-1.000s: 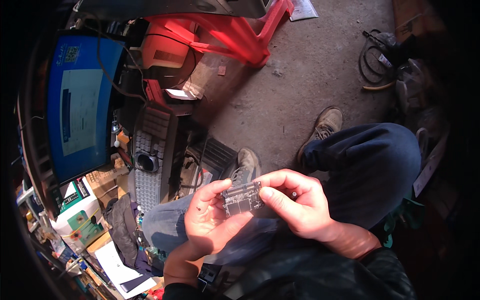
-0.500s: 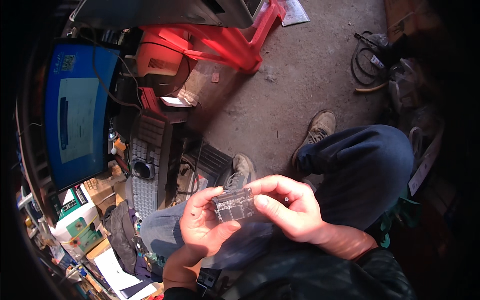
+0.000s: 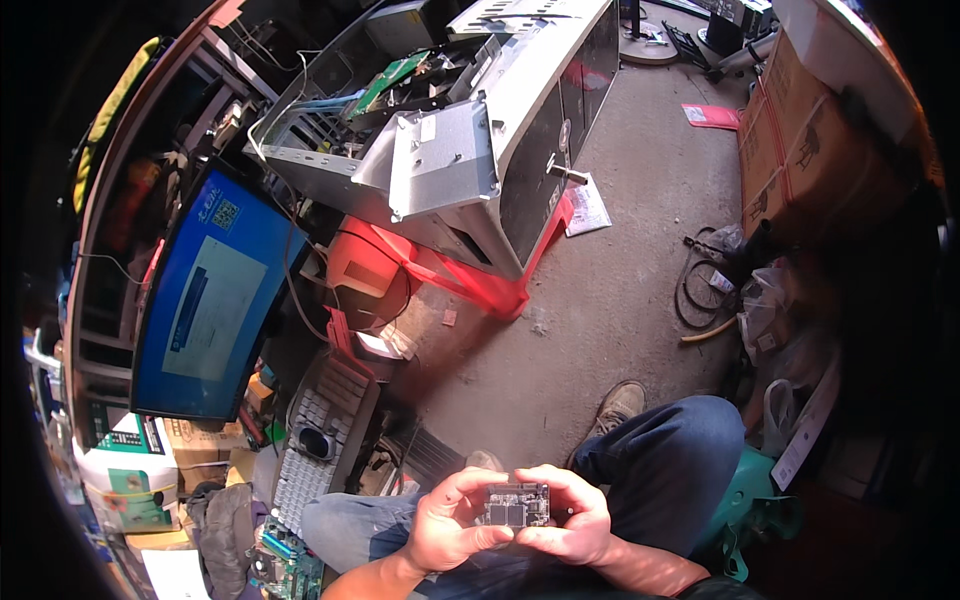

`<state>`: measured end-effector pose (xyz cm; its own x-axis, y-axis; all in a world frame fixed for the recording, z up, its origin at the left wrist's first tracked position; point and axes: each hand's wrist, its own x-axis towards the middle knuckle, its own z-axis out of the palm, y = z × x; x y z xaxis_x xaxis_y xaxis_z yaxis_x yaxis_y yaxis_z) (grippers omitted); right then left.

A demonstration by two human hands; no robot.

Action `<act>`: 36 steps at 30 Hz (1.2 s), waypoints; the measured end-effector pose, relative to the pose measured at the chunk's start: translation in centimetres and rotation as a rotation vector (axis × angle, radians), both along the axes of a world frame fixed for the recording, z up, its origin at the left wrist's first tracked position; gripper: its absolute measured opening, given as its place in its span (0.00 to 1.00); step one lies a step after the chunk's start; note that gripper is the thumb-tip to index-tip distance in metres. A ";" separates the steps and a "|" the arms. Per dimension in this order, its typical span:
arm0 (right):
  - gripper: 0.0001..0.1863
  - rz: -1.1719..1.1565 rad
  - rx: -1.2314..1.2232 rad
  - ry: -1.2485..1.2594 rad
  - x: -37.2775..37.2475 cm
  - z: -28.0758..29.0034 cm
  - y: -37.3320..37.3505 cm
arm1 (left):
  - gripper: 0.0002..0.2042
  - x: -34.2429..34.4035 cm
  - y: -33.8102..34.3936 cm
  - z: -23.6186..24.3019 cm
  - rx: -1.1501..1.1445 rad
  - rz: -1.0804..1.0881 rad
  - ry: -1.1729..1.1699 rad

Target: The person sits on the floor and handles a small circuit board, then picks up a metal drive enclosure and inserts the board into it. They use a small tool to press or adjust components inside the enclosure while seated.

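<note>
The left grip [image 3: 447,526] and right grip [image 3: 582,524] both hold the small board [image 3: 517,508] by its edges, right of the keyboard [image 3: 301,478]. The screen [image 3: 208,300] is left of the keyboard, a red stool [image 3: 488,297] is past the keyboard, and rough, sunny floor [image 3: 570,335] lies to the keyboard's right

Counting off my remote feed. Bare hands: two, left hand [image 3: 450,525] and right hand [image 3: 578,518]. Circuit boards: three I can make out; one small dark board [image 3: 517,508] between the hands, one green board [image 3: 285,562] lower left, another green board [image 3: 392,84] up in the opened metal casework [image 3: 445,160]. Singles: one lit monitor [image 3: 215,300], one pale keyboard [image 3: 300,490], one red stool [image 3: 485,292]. Shoes [image 3: 622,402]: two. Trouser legs [image 3: 660,470]: two. Flat packets on the floor [image 3: 600,310]: two, one pink packet [image 3: 712,117], one whitish packet [image 3: 588,208].
</note>
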<state>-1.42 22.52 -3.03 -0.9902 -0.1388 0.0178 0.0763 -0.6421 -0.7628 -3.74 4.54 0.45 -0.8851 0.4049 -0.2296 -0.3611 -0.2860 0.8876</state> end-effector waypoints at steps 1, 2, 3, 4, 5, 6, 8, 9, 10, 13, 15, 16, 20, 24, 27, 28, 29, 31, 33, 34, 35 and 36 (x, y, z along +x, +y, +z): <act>0.35 -0.042 0.022 0.028 -0.1 0.4 0.3 | 0.29 -0.3 0.2 0.0 0.046 -0.049 0.005; 0.35 -0.050 0.076 0.035 -0.2 0.9 0.7 | 0.29 -0.6 0.4 0.1 0.091 -0.098 0.012; 0.35 -0.113 0.036 0.021 0.0 0.6 0.7 | 0.35 -0.7 0.4 0.8 0.049 -0.147 -0.016; 0.35 -0.175 -0.006 0.006 0.2 0.2 0.5 | 0.40 -1.3 0.6 1.8 -0.029 -0.137 0.009; 0.35 -0.237 -0.049 -0.010 0.1 0.0 0.3 | 0.45 -2.4 0.8 3.0 -0.108 -0.126 0.032; 0.33 -0.333 -0.123 -0.078 -0.1 0.4 0.2 | 0.52 -4.0 0.6 4.0 -0.124 -0.064 0.031; 0.30 -0.368 -0.244 -0.085 -0.7 1.3 1.1 | 0.39 -7.8 0.5 7.2 -0.216 0.144 0.277; 0.30 -0.378 -0.261 -0.109 -0.7 1.2 2.0 | 0.28 -10.5 0.4 8.3 -0.231 0.196 0.369; 0.28 -0.339 -0.399 -0.133 -0.4 0.9 2.5 | 0.19 -13.0 0.3 9.9 -0.304 0.266 0.461; 0.28 -0.336 -0.347 -0.147 -0.5 1.0 2.3 | 0.11 -18.3 0.9 14.5 -0.742 0.367 0.577; 0.27 -0.308 -0.379 -0.119 -0.4 0.9 2.0 | 0.14 -19.7 2.0 16.6 -0.898 0.323 0.420; 0.27 -0.293 -0.390 -0.137 -0.3 1.2 2.0 | 0.15 -20.0 2.3 17.0 -0.910 0.300 0.378; 0.23 -0.249 -0.427 -0.141 -0.5 1.8 1.9 | 0.18 -20.4 3.6 16.4 -0.878 0.251 0.244; 0.23 -0.151 -0.485 -0.220 -0.2 2.4 1.8 | 0.15 -20.2 4.7 15.7 -0.738 0.304 0.178; 0.23 -0.118 -0.476 -0.217 -0.1 2.1 1.7 | 0.12 -20.4 5.1 15.2 -0.644 0.324 0.165; 0.23 -0.123 -0.474 -0.221 -0.1 2.0 1.6 | 0.12 -20.4 5.1 15.1 -0.613 0.327 0.158; 0.23 -0.119 -0.470 -0.228 0.1 1.9 1.6 | 0.12 -20.4 5.1 15.0 -0.581 0.329 0.152; 0.24 -0.126 -0.459 -0.228 0.0 1.7 1.5 | 0.11 -20.7 5.0 14.7 -0.500 0.341 0.140; 0.24 -0.134 -0.441 -0.212 0.0 1.6 1.4 | 0.10 -20.6 4.7 14.4 -0.447 0.358 0.140; 0.24 -0.138 -0.434 -0.208 0.0 1.6 1.3 | 0.09 -20.5 4.5 14.2 -0.432 0.365 0.145; 0.23 -0.137 -0.455 -0.206 0.0 1.6 1.2 | 0.08 -20.5 4.3 14.1 -0.417 0.372 0.149; 0.22 -0.132 -0.470 -0.203 -0.2 1.7 1.2 | 0.07 -20.4 4.1 14.0 -0.397 0.383 0.153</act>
